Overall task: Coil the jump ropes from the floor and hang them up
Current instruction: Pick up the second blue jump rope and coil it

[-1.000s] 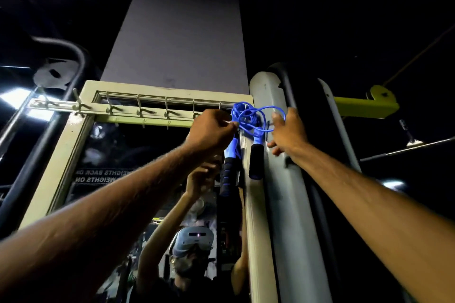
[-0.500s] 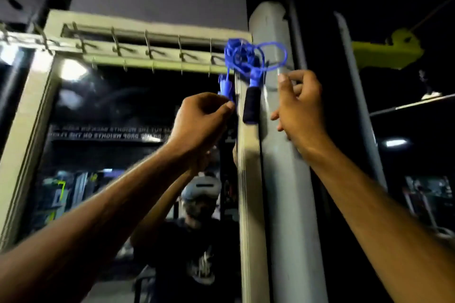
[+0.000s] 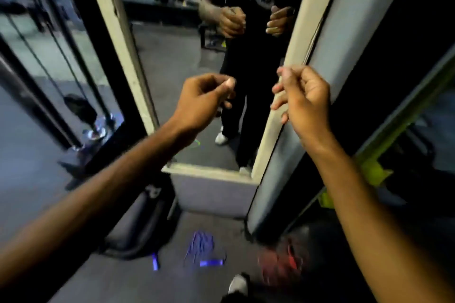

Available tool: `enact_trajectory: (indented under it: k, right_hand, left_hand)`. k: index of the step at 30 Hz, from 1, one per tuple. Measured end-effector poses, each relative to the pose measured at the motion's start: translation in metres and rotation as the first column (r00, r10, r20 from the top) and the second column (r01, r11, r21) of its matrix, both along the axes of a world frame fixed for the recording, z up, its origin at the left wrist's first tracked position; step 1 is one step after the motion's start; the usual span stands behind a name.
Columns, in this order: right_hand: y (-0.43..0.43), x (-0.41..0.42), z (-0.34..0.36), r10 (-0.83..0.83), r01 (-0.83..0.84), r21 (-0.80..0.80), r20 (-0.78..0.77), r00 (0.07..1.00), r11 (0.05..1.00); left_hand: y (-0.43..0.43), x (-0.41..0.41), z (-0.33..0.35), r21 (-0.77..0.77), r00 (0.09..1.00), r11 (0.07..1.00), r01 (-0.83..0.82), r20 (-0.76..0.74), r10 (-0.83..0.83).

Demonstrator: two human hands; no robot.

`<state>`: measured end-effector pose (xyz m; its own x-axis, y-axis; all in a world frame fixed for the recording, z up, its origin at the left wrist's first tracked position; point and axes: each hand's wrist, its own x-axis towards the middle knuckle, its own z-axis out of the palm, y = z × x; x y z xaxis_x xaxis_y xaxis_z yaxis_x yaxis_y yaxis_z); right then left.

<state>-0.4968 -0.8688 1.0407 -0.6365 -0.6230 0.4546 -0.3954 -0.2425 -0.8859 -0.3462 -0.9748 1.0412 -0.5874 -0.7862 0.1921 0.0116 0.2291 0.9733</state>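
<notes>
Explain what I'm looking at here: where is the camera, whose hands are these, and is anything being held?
There is no machine here. The one picture comes from a camera worn on a person's head, looking down. The left hand and right hand are that person's own, raised with fingers curled and holding nothing. Ahead stands a framed mirror, which reflects their body and hands. On the floor lies a blue jump rope in a loose heap, with a blurred red thing beside it, perhaps another rope. A white shoe shows at the bottom.
</notes>
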Motion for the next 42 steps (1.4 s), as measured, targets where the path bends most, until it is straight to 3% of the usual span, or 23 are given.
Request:
enact_trajectory:
  k: [7,16,21,28,31,34,39,42]
  right_hand:
    - [0.061,0.096,-0.196,-0.011,-0.109,0.450,0.255,0.967,0.887]
    - [0.085,0.156,-0.401,-0.100,-0.216,0.690,0.386,0.917,0.691]
    - [0.062,0.152,-0.599,-0.197,-0.258,0.797,0.422,0.885,0.546]
    - [0.030,0.116,-0.948,-0.260,-0.192,0.912,0.297,0.919,0.363]
    - [0.008,0.101,-1.014,-0.408,-0.084,0.953,0.202,0.890,0.290]
    - [-0.012,0.090,-1.073,-0.560,-0.106,0.958,0.243,0.792,0.266]
    - [-0.024,0.082,-1.116,-0.560,-0.072,0.974,0.182,0.808,0.214]
    - [-0.022,0.086,-1.104,-0.494,-0.091,0.958,0.220,0.841,0.272]
  left_hand:
    - [0.057,0.115,-0.194,0.357,0.961,0.918,-0.170,0.267,0.074]
    - [0.083,0.187,-0.397,0.521,0.869,0.759,-0.389,0.481,0.116]
    - [0.066,0.179,-0.577,0.526,0.788,0.689,-0.498,0.607,0.106]
    - [0.048,0.149,-0.865,0.492,0.735,0.729,-0.476,0.677,0.023]
    - [0.046,0.136,-0.962,0.484,0.715,0.736,-0.473,0.699,0.000]
    - [0.041,0.124,-1.024,0.490,0.737,0.737,-0.466,0.675,0.018]
    - [0.030,0.128,-1.068,0.468,0.724,0.766,-0.442,0.690,-0.003]
    - [0.025,0.137,-1.053,0.463,0.727,0.772,-0.436,0.687,-0.001]
